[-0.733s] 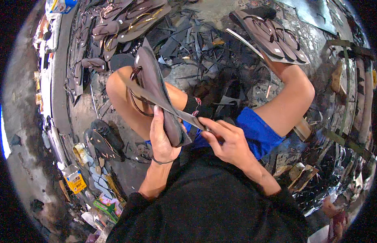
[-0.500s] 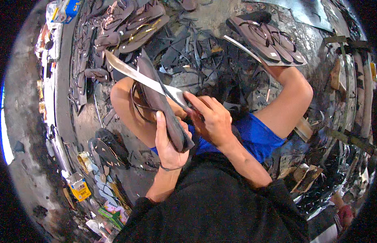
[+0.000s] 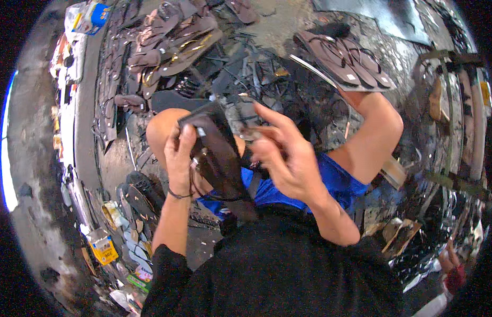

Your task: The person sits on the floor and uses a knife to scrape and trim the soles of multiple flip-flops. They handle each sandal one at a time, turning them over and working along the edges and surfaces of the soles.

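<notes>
Sandal [image 3: 218, 156] is held over the left side of the shorts [image 3: 338, 182], its far end gripped by the left hand [image 3: 180, 158]; fingers of the right hand [image 3: 292, 164] curl round a blurred knife [image 3: 249, 134]. If the unheld end swings, the knife could nick a strap [image 3: 193, 180] or the left hand.

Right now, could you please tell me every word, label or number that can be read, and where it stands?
Yellow-and-white box: dark printed characters, not copied here.
Green-and-white package: lettering, partly blurred, not copied.
Blue-and-white packet: too blurred.
White label on the held sandal: too small to read.
</notes>
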`<state>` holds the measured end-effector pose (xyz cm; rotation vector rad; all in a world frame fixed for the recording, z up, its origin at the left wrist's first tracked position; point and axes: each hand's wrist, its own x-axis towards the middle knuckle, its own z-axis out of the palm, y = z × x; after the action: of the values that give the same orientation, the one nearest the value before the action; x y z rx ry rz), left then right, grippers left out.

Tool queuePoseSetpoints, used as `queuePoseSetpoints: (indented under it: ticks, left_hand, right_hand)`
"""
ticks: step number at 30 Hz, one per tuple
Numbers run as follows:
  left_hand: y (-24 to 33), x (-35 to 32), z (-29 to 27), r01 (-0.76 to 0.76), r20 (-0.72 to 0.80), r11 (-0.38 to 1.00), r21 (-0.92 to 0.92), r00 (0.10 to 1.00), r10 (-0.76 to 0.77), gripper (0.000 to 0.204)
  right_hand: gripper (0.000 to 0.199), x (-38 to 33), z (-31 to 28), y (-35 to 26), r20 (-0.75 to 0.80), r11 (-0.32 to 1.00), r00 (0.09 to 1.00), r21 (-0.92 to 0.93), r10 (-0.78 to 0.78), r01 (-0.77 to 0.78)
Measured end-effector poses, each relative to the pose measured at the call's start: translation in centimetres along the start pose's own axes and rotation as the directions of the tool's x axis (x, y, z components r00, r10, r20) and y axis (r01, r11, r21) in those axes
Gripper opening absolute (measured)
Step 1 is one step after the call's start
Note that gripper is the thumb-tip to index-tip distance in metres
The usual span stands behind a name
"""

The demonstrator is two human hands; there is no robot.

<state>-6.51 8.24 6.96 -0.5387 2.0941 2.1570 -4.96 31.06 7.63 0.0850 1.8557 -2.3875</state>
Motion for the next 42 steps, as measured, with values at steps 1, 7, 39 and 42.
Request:
queuePoseSetpoints:
  ticks: [1, 7, 39, 42]
  left_hand:
    - [2.1, -0.1, 0.0, -0.026, -0.114, 0.999, 0.042, 0.993, 0.031, 0.031]
    - [4.7, -1.4, -0.4, 0.051, -0.115, 0.991, -0.124, 0.991, -0.066, 0.046]
    - [5.2, -4.6, -2.2, 0.114, 0.428, 0.982, 0.151, 0.888, -0.169, 0.038]
    - [5.7, -5.2, -2.1, 0.232, 0.453, 0.955, 0.182, 0.843, -0.291, 0.042]
  right_hand:
    - [0.033, -0.5, -1.0, -1.4, 0.031, 0.944, 0.997, -0.321, -0.071, 0.077]
    - [0.031, -8.0, -4.3, 0.8, 0.178, 0.862, 0.984, -0.499, 0.000, 0.090]
    - [0.028, -3.5, -8.2, -6.3, 0.399, 0.757, 0.884, -0.648, 0.244, 0.083]
    - [0.028, -1.1, -7.1, -8.0, 0.478, 0.759, 0.839, -0.638, 0.261, 0.128]
